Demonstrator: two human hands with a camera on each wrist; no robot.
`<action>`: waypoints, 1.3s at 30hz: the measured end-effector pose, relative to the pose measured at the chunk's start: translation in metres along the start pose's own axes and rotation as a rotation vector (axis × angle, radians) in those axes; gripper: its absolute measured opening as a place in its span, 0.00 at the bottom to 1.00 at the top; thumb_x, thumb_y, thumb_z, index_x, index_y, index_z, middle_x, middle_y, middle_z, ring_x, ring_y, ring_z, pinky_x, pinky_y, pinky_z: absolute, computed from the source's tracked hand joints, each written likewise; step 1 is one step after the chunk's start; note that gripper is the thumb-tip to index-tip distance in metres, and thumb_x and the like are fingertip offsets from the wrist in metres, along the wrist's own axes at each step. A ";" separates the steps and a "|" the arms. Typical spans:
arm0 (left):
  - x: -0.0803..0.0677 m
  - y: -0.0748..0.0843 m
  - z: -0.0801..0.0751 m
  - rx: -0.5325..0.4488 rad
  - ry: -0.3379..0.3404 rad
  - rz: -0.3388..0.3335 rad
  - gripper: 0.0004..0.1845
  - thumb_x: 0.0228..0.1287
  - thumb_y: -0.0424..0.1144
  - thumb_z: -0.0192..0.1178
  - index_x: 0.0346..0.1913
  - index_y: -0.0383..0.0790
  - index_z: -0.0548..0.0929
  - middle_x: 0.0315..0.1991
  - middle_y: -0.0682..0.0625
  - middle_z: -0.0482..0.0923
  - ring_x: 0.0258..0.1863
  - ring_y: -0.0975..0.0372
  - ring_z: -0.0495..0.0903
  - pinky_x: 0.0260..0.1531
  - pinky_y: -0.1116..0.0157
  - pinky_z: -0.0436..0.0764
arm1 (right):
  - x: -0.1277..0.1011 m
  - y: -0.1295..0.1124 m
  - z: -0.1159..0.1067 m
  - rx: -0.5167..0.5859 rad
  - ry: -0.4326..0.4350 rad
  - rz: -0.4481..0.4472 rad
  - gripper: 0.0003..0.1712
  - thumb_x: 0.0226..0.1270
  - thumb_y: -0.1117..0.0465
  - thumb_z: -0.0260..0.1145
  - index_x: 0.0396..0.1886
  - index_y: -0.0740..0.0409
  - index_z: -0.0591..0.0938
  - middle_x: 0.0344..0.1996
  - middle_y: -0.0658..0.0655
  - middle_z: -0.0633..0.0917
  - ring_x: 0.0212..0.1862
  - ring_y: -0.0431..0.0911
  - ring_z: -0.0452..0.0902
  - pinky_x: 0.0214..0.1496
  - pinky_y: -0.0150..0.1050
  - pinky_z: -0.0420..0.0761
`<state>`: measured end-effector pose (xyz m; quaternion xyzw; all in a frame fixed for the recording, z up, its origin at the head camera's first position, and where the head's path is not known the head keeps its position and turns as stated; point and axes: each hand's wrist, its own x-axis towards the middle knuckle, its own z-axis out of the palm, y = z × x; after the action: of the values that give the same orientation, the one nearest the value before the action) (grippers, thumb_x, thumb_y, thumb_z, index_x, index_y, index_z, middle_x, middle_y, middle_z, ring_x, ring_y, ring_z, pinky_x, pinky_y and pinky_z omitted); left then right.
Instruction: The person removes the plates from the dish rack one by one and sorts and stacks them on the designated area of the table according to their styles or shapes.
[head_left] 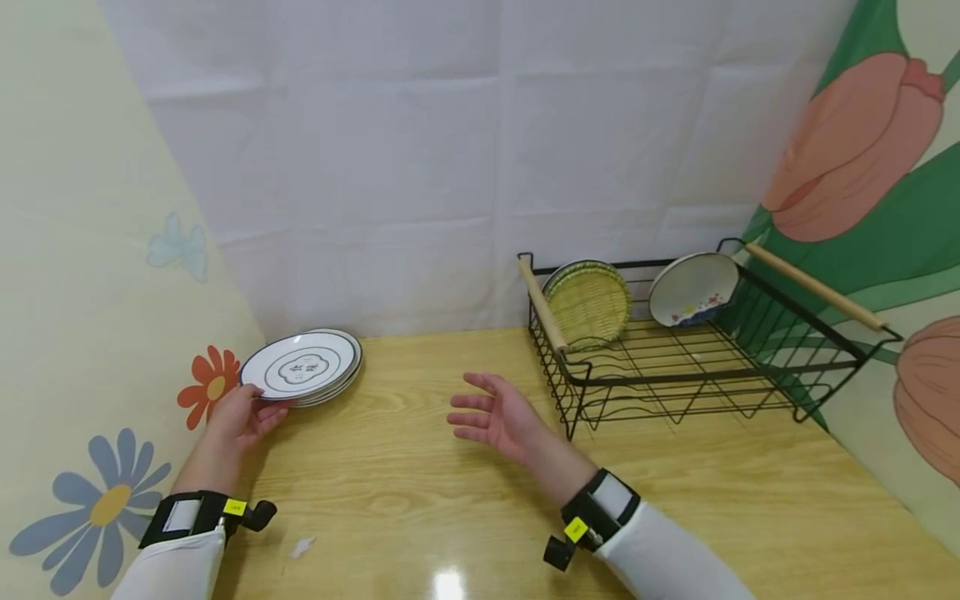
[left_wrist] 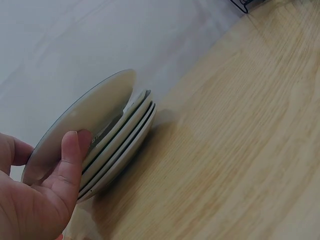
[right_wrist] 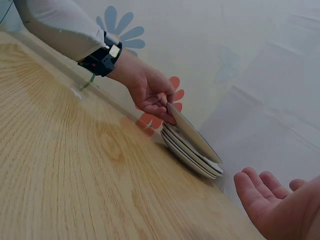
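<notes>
While tilted off the stack (head_left: 330, 386), top plate (head_left: 298, 365) between left fingers (head_left: 258, 412).

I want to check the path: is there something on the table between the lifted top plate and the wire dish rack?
Only the open right hand hovers there. The table between the top plate and the dish rack is otherwise bare.

plates (head_left: 303, 367) left (stacked), rack (head_left: 697, 367) right.

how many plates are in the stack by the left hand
4, as far as the edges show. The top plate is tilted up, pinched by the left hand; three more lie stacked under it on the table. Others could be hidden.
</notes>
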<state>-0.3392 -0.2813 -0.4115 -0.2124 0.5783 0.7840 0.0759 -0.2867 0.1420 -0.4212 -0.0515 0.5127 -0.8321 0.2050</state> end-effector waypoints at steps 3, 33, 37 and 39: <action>0.002 0.000 -0.001 -0.007 0.005 -0.008 0.34 0.82 0.49 0.43 0.84 0.54 0.48 0.28 0.58 0.87 0.30 0.62 0.91 0.36 0.68 0.88 | 0.000 0.002 0.000 0.000 0.007 0.005 0.36 0.83 0.42 0.44 0.81 0.56 0.58 0.48 0.55 0.86 0.47 0.49 0.88 0.55 0.46 0.87; 0.013 -0.004 -0.014 0.292 -0.054 0.036 0.40 0.79 0.55 0.51 0.84 0.54 0.44 0.29 0.58 0.89 0.31 0.67 0.89 0.27 0.73 0.77 | -0.004 0.003 0.003 -0.032 0.006 0.002 0.35 0.83 0.43 0.46 0.79 0.57 0.61 0.46 0.54 0.87 0.44 0.48 0.89 0.49 0.42 0.88; 0.016 -0.006 -0.012 0.282 -0.023 0.032 0.38 0.80 0.54 0.50 0.84 0.55 0.46 0.29 0.57 0.89 0.30 0.67 0.89 0.26 0.73 0.77 | -0.003 0.004 0.003 -0.031 0.005 0.001 0.34 0.83 0.43 0.46 0.79 0.57 0.62 0.47 0.55 0.87 0.43 0.47 0.89 0.48 0.41 0.88; 0.017 -0.007 -0.011 0.290 -0.008 0.038 0.38 0.80 0.53 0.49 0.84 0.54 0.46 0.28 0.57 0.88 0.29 0.67 0.88 0.26 0.72 0.76 | -0.003 0.004 0.003 -0.032 0.009 -0.002 0.34 0.83 0.44 0.46 0.79 0.57 0.62 0.48 0.56 0.87 0.43 0.47 0.89 0.48 0.41 0.88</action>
<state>-0.3494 -0.2911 -0.4275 -0.1854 0.6890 0.6944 0.0933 -0.2818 0.1394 -0.4232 -0.0514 0.5270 -0.8241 0.2010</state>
